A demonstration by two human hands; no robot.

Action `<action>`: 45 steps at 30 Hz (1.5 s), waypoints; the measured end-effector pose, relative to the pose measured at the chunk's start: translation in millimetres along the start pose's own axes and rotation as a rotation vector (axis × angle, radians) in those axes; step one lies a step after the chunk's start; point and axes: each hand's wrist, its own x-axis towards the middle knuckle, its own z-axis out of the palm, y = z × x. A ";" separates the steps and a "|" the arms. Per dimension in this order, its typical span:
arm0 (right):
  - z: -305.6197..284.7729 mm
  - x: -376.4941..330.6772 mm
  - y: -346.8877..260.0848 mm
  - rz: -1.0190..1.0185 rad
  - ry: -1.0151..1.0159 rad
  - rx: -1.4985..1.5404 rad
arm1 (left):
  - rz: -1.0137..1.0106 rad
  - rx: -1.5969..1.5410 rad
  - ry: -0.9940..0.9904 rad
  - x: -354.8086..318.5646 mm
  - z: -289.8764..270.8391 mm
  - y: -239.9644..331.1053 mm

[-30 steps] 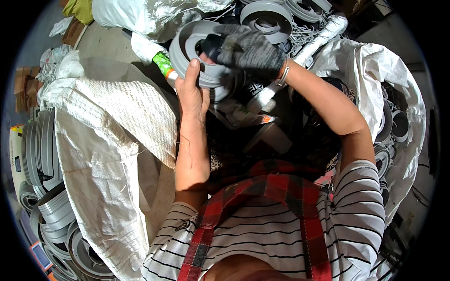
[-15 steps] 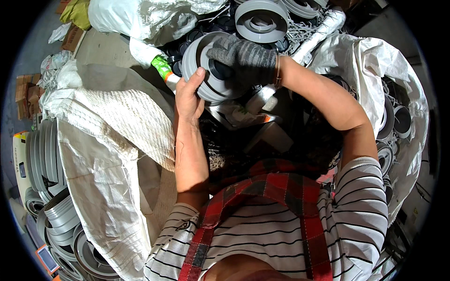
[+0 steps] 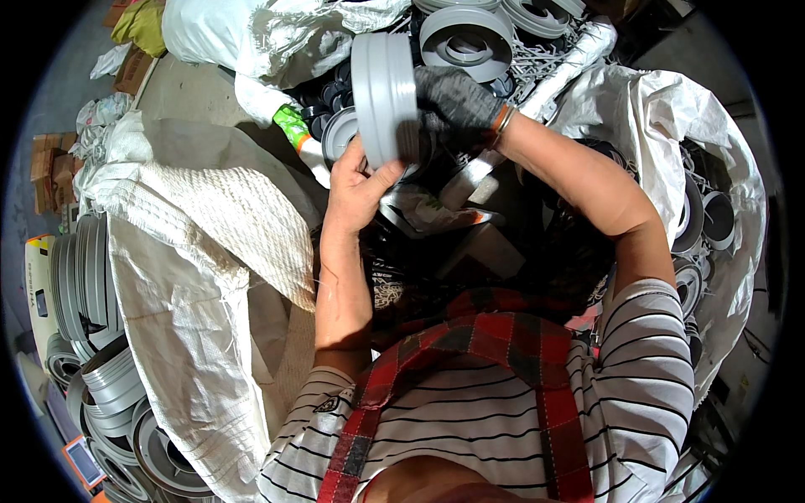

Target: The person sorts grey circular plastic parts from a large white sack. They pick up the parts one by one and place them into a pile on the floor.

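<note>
grey reel point(image 3: 384, 96) | both hands' grip closed on it (edge-on) | woven white sacks point(image 3: 193, 277) around

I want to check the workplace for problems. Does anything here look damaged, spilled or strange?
One oddity: only the right hand wears a dark glove; the left hand is bare, though both hold the same grey round spool. More grey spools lie stacked at the left beside a white woven sack. No damage shows.

Striped black-and-white short-sleeved shirt, red plaid straps, grey knit glove point(image 3: 453, 101) on right hand, left bare
</note>
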 end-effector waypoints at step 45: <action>91.3 62.8 107.8 0.654 -0.252 -0.540 | -0.193 0.539 0.392 7.3 -4.7 -26.1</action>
